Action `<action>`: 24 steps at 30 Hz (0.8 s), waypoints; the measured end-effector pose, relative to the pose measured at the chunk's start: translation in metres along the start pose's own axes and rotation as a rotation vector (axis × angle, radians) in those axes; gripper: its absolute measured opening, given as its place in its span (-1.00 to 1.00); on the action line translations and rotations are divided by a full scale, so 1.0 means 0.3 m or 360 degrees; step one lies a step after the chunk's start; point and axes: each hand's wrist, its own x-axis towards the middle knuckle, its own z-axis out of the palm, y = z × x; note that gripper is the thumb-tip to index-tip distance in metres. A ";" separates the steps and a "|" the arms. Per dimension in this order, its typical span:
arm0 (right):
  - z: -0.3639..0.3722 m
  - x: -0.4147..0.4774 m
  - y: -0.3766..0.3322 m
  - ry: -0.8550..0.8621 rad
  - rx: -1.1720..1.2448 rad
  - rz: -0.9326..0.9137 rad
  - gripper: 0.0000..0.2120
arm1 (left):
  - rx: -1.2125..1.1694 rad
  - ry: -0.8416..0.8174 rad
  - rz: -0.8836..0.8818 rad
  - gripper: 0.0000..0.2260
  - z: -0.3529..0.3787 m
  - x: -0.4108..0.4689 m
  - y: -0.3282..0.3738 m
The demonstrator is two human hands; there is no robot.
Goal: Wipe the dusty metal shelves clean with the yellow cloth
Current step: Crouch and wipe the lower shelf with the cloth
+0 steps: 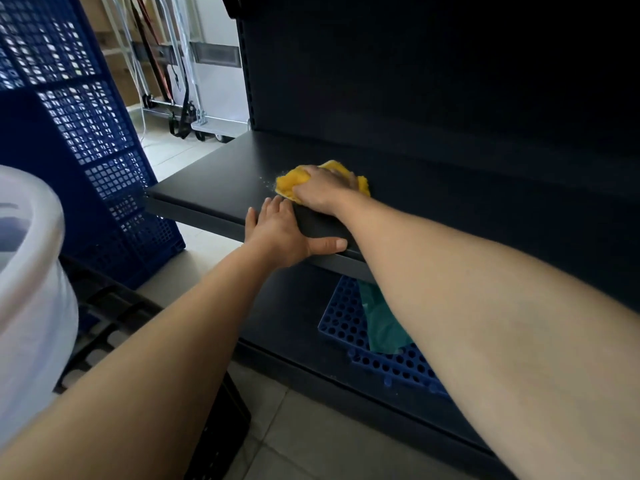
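Pressing yellow cloth [289,182] on metal shelf [214,178], possibly gripped.

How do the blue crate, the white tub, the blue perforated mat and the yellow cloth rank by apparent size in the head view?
1. blue crate
2. white tub, unsure: nearest the camera and cut off
3. blue perforated mat, partly hidden
4. yellow cloth

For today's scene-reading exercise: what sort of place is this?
Probably a shop or stockroom: dark metal shelving, a blue perforated crate beside it, and a wheeled trolley behind.
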 end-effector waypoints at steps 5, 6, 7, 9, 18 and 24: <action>-0.007 -0.071 0.035 0.0006 0.0029 -0.0060 -0.48 | -0.0008 0.0004 -0.0063 0.08 -0.005 -0.017 0.014; -0.007 -0.091 0.054 0.0015 0.0025 -0.0046 -0.48 | 0.0010 -0.0001 -0.0081 0.08 -0.008 -0.021 0.019; -0.009 -0.114 0.075 0.0029 0.0014 -0.0028 -0.47 | 0.0032 -0.0010 -0.0107 0.08 -0.009 -0.027 0.025; -0.020 -0.157 0.128 0.0064 -0.0003 0.0027 -0.46 | 0.0076 -0.0040 -0.0164 0.10 -0.019 -0.041 0.040; -0.026 -0.254 0.212 0.0106 -0.0017 0.0358 -0.42 | 0.0016 -0.0069 -0.0121 -0.01 -0.040 -0.056 0.040; 0.007 -0.249 0.081 0.0014 0.0034 0.0130 -0.41 | -0.0120 -0.0029 -0.0021 -0.16 -0.053 -0.037 -0.021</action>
